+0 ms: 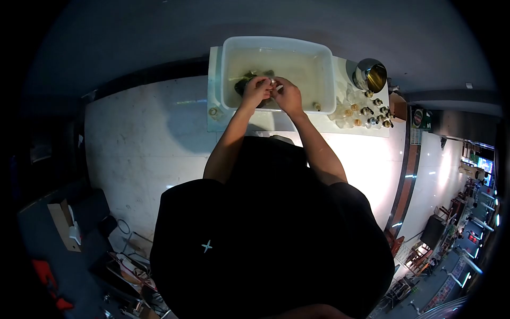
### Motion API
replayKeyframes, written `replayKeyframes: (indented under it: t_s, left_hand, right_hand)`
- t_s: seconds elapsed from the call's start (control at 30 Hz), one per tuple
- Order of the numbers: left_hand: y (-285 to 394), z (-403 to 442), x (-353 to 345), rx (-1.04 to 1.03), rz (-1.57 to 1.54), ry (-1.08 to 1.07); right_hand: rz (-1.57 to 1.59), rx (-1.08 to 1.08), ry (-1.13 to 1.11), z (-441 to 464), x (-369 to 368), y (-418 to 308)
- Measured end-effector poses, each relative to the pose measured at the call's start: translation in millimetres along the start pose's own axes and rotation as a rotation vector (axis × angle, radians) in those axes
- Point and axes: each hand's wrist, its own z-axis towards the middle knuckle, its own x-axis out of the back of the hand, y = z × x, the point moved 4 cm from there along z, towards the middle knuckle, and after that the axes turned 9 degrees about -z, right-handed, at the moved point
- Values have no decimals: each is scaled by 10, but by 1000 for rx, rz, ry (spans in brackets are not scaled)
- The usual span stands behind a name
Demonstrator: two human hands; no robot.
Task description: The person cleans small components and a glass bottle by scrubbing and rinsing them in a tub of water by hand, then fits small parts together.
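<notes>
My left hand (257,91) and my right hand (287,95) meet above the near side of a white plastic tub (331,74) of cloudy water. Their fingers are pinched together on a small shiny piece (273,82), whose kind is too small to make out. Beneath and beside my left hand, a dark clump (241,85) lies in the water, partly hidden by the hand. A small brownish piece (317,106) sits in the tub's near right corner.
Several small brass-coloured fittings (366,110) stand right of the tub among clear, shiny pieces. Behind them is a round metal pot (370,75). A ring-shaped item (213,111) lies left of the tub on the white table (215,90). A cardboard box (398,106) stands at the right.
</notes>
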Motion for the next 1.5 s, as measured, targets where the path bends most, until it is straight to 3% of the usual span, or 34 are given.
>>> replayKeyframes:
  t_s: [0.2, 0.3, 0.4, 0.43, 0.5, 0.57, 0.67, 0.73, 0.97, 1.13, 1.2, 1.3, 1.4, 1.43, 1.5]
  left_hand:
    - [-127, 181, 336, -12, -371, 200]
    - [-289, 362, 572, 2, -601, 273]
    - [-807, 856, 1077, -302, -284, 145]
    - [-936, 968, 1183, -401, -205, 120]
    - [-1022, 1025, 1184, -498, -180, 118]
    - [-867, 897, 1076, -417, -280, 147]
    - [-876, 855, 1057, -390, -325, 158]
    - [-864, 851, 1030, -360, -330, 162]
    - [-686, 667, 878, -194, -373, 214]
    - [-174, 245, 488, -14, -655, 251]
    - [-449, 532, 701, -227, -335, 215]
    - [-530, 613, 742, -306, -197, 178]
    - [-620, 687, 793, -325, -224, 164]
    - [-649, 706, 816, -337, -221, 156]
    - [-660, 711, 832, -355, -206, 138]
  right_hand:
    - [184, 65, -91, 103, 15, -243]
    - [64, -192, -26, 245, -181, 19]
    - [-199, 316, -144, 278, -550, 94]
    - [-150, 409, -302, 311, -781, 185]
    - [-138, 437, -373, 247, -1110, 275]
    - [-236, 361, -486, 191, -1292, 345]
    - [-393, 73, -805, 212, -1279, 355]
    - [-350, 88, -874, 227, -1166, 302]
    - [-197, -55, -825, 281, -888, 436]
    - [498, -418, -383, 371, -674, 633]
    - [875, -561, -413, 350, -583, 563]
    - [889, -585, -691, 264, -351, 318]
    - [641, -405, -756, 182, -318, 193]
    - [491, -458, -787, 130, -127, -65]
    - [291, -341, -842, 93, -287, 80]
